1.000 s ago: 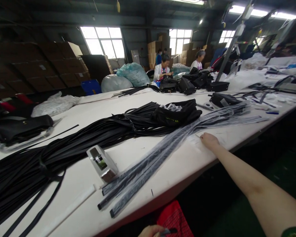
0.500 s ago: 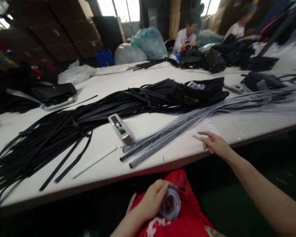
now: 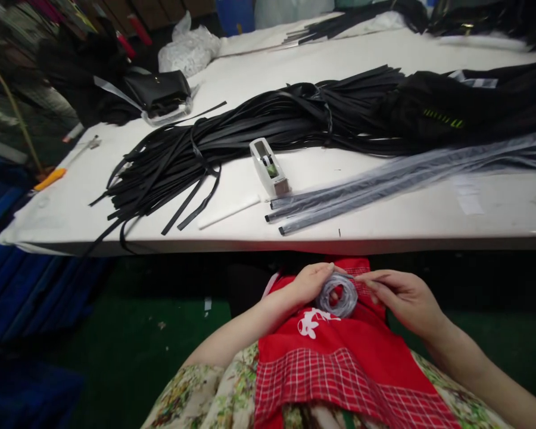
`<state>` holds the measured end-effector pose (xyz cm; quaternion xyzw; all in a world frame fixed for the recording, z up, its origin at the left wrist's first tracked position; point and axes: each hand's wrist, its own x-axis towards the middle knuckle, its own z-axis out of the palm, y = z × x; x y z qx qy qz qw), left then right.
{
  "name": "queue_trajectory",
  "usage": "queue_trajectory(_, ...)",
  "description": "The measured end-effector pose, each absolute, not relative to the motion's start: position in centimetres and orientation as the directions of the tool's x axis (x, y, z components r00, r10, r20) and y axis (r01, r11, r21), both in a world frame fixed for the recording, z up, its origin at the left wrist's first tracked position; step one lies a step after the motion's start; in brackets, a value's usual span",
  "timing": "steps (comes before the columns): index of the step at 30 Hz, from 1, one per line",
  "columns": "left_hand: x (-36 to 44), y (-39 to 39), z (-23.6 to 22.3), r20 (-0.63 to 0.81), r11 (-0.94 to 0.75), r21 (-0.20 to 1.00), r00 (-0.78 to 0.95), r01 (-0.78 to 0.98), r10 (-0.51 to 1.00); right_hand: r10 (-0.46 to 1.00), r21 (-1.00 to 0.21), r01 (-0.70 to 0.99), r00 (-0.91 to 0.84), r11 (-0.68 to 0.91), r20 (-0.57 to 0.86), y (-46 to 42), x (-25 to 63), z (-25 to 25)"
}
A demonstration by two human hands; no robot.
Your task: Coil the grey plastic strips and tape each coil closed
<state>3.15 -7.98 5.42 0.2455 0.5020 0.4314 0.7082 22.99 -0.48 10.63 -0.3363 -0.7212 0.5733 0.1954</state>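
Observation:
My left hand (image 3: pixel 313 282) grips a small coil (image 3: pixel 345 305) of grey, plastic-wrapped strap in front of the red apron (image 3: pixel 335 339). Its thumb presses on top of the coil. My right hand (image 3: pixel 406 298) is at the coil's right side, thumb and forefinger pinched at its upper edge. The thin pale strip of tape seen in these fingers a moment ago is hardly visible now. On the table, a tape dispenser (image 3: pixel 270 170) stands beside the ends of several plastic-wrapped straps (image 3: pixel 339 208).
A large bundle of black straps (image 3: pixel 250 125) lies across the white table (image 3: pixel 241 238), with black cloth (image 3: pixel 429 110) over its right part. A white stick (image 3: pixel 229 213) lies near the front edge. Farther left are a black bag (image 3: pixel 161 92) and clear plastic (image 3: pixel 190 50).
My right hand has come from above the table edge to the coil, bringing the strip of tape. My left hand still grips the coil. The view has tilted down and turned left.

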Motion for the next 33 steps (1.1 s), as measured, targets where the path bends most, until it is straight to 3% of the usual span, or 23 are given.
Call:
queue_trajectory(2,3.4,-8.1,5.4,-0.497,0.507,0.772,0.132,-0.383,0.857,0.725,-0.922,0.241,-0.687,0.303,0.059,-0.7,22.9,11.3)
queue_trajectory(4,3.5,-8.2,5.4,-0.483,0.494,0.783,0.132,-0.378,0.866,0.704,-0.894,0.222,-0.698,0.389,0.133,-0.9,22.9,11.8)
queue_trajectory(8,3.4,-8.2,5.6,-0.455,0.474,0.809,0.139,-0.349,0.879,0.644,-0.825,0.276,-0.754,0.493,0.132,-1.7,23.0,11.4)
queue_trajectory(13,3.3,-8.4,5.6,-0.453,0.478,0.814,0.154,-0.329,0.878,0.546,-0.636,0.289,-0.799,0.715,0.251,-2.5,22.8,9.6)
queue_trajectory(18,3.4,-8.5,5.7,-0.386,0.391,0.891,0.069,-0.230,0.920,0.508,-0.486,0.331,-0.811,0.808,0.292,-3.0,22.0,8.1)
queue_trajectory(20,3.3,-8.4,5.9,-0.347,0.347,0.928,0.023,-0.136,0.937,0.527,-0.505,0.336,-0.795,0.795,0.299,-3.1,21.7,7.9)
queue_trajectory(26,2.8,-8.3,7.6,-0.292,0.288,0.954,0.038,0.076,0.956,0.684,-0.745,0.318,-0.687,0.587,0.246,-2.6,21.4,9.2)
queue_trajectory(33,2.9,-8.4,9.0,-0.130,0.105,0.952,0.071,0.288,0.989,0.823,-0.908,0.371,-0.565,0.193,-0.055,-1.4,20.4,8.9)
